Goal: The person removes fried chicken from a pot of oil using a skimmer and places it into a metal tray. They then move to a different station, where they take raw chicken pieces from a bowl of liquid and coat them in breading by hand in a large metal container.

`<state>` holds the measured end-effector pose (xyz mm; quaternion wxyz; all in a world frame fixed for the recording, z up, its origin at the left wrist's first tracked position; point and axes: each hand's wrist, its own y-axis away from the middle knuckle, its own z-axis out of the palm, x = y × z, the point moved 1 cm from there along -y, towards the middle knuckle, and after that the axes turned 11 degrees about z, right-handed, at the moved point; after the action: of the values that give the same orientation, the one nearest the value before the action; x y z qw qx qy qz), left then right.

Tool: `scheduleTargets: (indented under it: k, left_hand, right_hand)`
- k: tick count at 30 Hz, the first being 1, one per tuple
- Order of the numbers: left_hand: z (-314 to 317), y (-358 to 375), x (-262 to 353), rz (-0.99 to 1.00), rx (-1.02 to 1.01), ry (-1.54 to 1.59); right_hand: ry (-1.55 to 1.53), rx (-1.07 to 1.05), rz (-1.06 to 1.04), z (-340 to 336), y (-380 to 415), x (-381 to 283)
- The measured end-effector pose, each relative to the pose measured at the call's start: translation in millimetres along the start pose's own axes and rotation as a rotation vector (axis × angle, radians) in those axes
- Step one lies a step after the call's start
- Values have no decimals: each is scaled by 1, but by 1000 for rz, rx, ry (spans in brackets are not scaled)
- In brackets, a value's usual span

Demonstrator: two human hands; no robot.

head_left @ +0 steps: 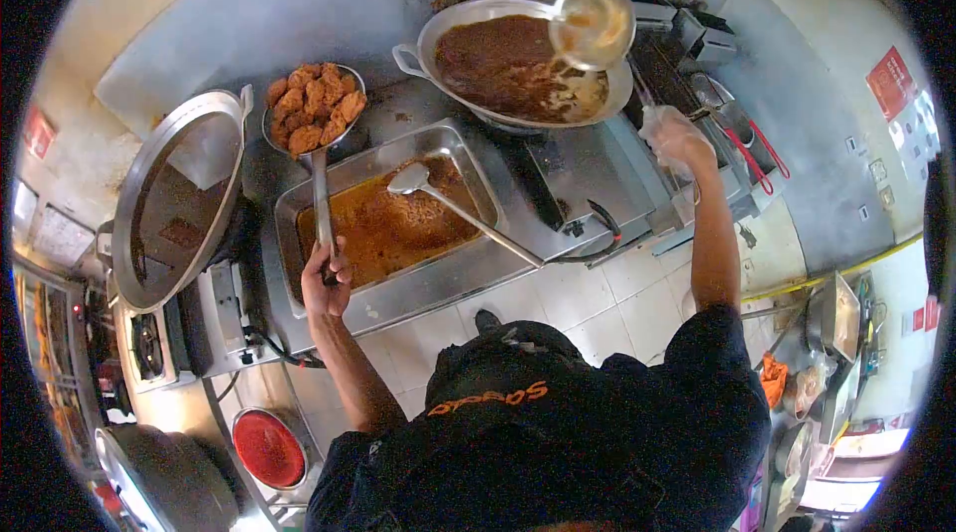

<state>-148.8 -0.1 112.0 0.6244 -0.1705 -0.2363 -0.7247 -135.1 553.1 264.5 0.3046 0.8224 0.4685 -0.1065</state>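
My left hand point(327, 278), bare, is closed round the handle of a strainer point(321, 188) heaped with brown fried pieces point(314, 106), over the back left of a steel tray. My right hand point(679, 141), in a clear plastic glove, grips the handle of a large ladle point(595, 24). The ladle's bowl is over the right side of a wide two-handled pan point(402, 61) of dark brown liquid, with pale foam below it. In the steel tray point(478, 158) lies orange-brown sauce, and a long-handled turner point(473, 220) rests across it.
A large pan of dark liquid point(184, 208) stands at the left. Right of the wide pan are fryer baskets with red handles point(747, 158). A container of red sauce point(269, 447) sits low at the left, near a big pot point(174, 482). An orange cloth or bag point(773, 380) hangs at the right.
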Motion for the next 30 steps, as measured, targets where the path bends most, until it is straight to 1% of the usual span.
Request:
scheduleTargets:
  k: [2,3,4,6,7,9,10,12,13,14,16,17,19,20,22,23,25,26,28,29,30]
  left_hand:
    - [-7,-3,-1,1,-7,-5]
    - [-9,-4,-1,4,-14,-8]
    - [-5,-3,0,5,-14,-7]
    - [2,0,1,2,-7,-12]
    - [2,0,1,5,-6,-10]
    - [0,2,1,0,12,0]
    - [0,2,1,4,18,3]
    - [0,1,0,-11,19,55]
    - [-2,1,0,-9,26,58]
    - [-5,0,0,-9,23,44]
    - [-1,1,-1,-10,23,33]
    - [1,3,0,1,25,38]
    - [1,3,1,13,23,39]
    - [-4,1,0,0,28,53]
    - [-2,0,0,-12,30,64]
    - [-1,1,0,4,52,39]
    - [-2,1,1,28,73,11]
    - [-5,0,0,20,41,29]
    - [-3,0,0,14,5,44]
    - [-1,0,0,1,24,54]
    - [0,1,1,-14,42,64]
  right_hand:
    - [453,565,-241,0,-26,20]
    - [588,770,-322,2,-20,12]
    - [588,771,-323,-1,-31,19]
    - [722,556,-301,-8,-71,43]
    - [724,556,-305,-8,-81,48]
    - [617,341,-259,-5,-98,54]
    - [620,338,-265,-6,-88,39]
    - [602,-44,-58,-6,-70,15]
    - [493,-204,-301,-7,-85,25]
    - [498,-208,-303,-6,-98,40]
    - [-275,-513,-121,1,-89,46]
    - [-273,-515,-121,4,-87,45]
    - [-336,-644,-83,13,-67,26]
    - [-339,-641,-86,21,-64,33]
    - [-257,-246,-652,35,-57,39]
    - [-259,-245,-654,36,-59,39]
    - [-971,-810,166,43,-62,30]
    - [-970,-812,161,46,-66,33]
    - [-1264,-1235,343,57,-64,37]
    - [-1266,-1237,338,60,-63,42]
    - [-1333,-1165,320,63,-51,39]
